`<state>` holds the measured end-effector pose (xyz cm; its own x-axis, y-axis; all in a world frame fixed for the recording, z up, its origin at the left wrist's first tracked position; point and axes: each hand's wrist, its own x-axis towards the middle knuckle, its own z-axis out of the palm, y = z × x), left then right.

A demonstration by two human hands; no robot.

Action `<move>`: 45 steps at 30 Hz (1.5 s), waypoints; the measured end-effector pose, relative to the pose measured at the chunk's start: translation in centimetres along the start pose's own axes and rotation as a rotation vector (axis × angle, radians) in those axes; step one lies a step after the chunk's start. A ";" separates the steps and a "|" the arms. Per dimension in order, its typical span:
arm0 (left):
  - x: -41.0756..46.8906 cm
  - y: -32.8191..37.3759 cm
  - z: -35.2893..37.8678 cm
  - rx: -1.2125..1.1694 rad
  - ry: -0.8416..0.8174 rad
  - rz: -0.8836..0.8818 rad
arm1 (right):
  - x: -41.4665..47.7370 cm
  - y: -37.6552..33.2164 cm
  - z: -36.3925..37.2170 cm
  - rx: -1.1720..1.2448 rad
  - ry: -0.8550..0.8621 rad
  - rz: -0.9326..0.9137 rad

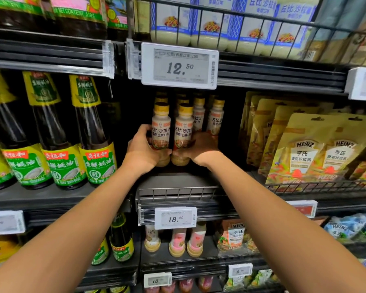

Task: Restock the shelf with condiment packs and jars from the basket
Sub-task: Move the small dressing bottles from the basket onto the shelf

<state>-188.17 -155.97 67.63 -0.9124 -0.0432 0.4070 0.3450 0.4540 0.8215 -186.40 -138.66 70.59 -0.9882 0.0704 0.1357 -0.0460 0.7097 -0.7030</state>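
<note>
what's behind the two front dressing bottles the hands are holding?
More yellow-capped bottles in rows; their caps show above the front pair. Their lower parts are covered by that pair, the left hand and right hand. Further back: too dark to tell.

Left hand (143, 151) grips left dressing bottle (161, 127); right hand (201, 150) grips right dressing bottle (183, 132) on shelf (175, 180).

The left hand (145, 151) and right hand (199, 149) are filling the middle of the slot, gripping the left bottle (161, 132) and right bottle (183, 134). Bare shelf (173, 178) is lying open before them, behind a low rail (178, 192). A price tag (179, 66) is overhanging the opening. Sauce bottles (93, 134) are walling the left and pouches (300, 149) the right. A dark gap is showing beside the left bottle.
</note>
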 end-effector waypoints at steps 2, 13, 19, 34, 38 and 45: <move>0.1 0.0 0.0 0.017 0.009 0.000 | 0.0 0.0 0.0 0.001 -0.005 -0.013; 0.3 0.3 0.0 0.073 0.015 -0.010 | 0.4 0.2 0.2 0.008 0.002 -0.019; -0.4 0.1 -0.4 0.049 -0.001 -0.086 | -0.6 0.0 -0.6 0.021 -0.041 -0.039; -8.9 2.9 -5.4 0.066 0.129 -0.035 | -7.4 -1.8 -0.3 0.373 0.085 -0.188; -11.6 3.8 -7.6 0.014 0.220 -0.007 | -10.3 -3.9 0.4 0.463 0.035 -0.276; -17.6 2.6 -13.8 -0.168 0.284 -0.099 | -15.8 -8.3 5.6 0.541 -0.089 -0.389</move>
<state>-168.21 -166.34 68.12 -0.8537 -0.3369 0.3971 0.3106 0.2829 0.9075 -171.21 -149.59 70.40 -0.8921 -0.1942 0.4079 -0.4447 0.2184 -0.8686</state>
